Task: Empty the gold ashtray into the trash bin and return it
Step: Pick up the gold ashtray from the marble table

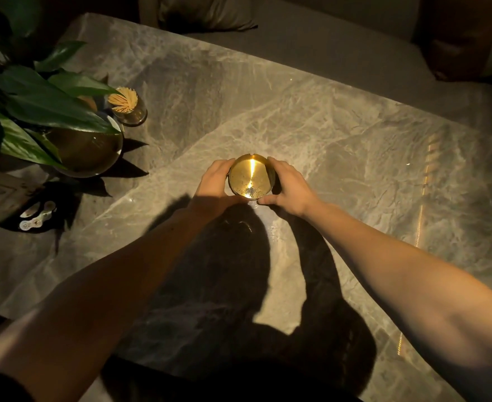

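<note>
The gold ashtray (250, 177) is a round shiny bowl with a notch in its far rim and a small patch of grey ash near its front. It sits in the middle of the grey marble table (355, 146). My left hand (214, 184) cups its left side and my right hand (289, 185) cups its right side, fingers wrapped around the wall. I cannot tell whether it rests on the table or is just lifted. No trash bin is in view.
At the left stand a leafy plant (35, 105) in a round glass vase (91, 149) and a jar of toothpicks (125, 104). A small metal chain-like object (37, 217) lies near the left edge. A sofa with a cushion (207, 13) runs behind the table.
</note>
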Tool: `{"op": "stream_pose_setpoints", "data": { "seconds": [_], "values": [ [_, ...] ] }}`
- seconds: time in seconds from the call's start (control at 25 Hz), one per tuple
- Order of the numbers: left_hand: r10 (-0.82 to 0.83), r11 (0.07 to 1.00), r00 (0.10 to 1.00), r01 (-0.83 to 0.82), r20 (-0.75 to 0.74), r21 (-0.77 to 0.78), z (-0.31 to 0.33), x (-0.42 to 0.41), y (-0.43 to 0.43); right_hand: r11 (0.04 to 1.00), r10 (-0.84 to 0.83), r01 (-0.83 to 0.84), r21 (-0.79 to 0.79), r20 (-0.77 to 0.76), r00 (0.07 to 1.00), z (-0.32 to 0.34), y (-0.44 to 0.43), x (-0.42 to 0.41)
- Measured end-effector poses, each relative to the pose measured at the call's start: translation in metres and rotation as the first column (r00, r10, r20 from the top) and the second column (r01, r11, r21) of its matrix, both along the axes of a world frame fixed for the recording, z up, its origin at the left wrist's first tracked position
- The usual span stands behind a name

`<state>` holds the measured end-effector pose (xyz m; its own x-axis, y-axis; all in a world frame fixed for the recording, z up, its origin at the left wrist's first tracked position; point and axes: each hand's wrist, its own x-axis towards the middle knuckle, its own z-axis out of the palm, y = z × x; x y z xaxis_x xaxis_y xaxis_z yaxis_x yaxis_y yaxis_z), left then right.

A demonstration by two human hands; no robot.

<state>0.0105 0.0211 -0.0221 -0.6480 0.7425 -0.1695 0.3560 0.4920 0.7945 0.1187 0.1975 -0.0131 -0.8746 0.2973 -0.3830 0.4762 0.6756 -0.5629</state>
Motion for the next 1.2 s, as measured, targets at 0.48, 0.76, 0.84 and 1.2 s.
{"op": "stream_pose_setpoints", "data": {
  "seconds": [0.48,0.76,0.84,1.2],
  "values": [
    [0.032,0.992,0.997,-0.04,0.07,0.118,0.056,0.056,0.006,0.98,-0.168,0.141,-0.137,-0.211,0.963,0.048,0.007,0.066],
    [-0.038,0.981,0.997,0.025,0.064,0.195,0.093,0.117,0.024,0.965,-0.241,0.198,-0.17,-0.283,0.928,0.093,0.014,0.137],
    [-0.055,0.974,0.994,0.032,0.098,0.225,0.1,0.134,0.032,0.961,-0.25,0.199,-0.194,-0.288,0.925,0.104,0.027,0.162],
    [-0.197,0.94,0.954,0.117,0.228,0.321,0.124,0.247,0.09,0.918,-0.354,0.269,-0.29,-0.298,0.886,0.134,0.086,0.296]
  ]
}}
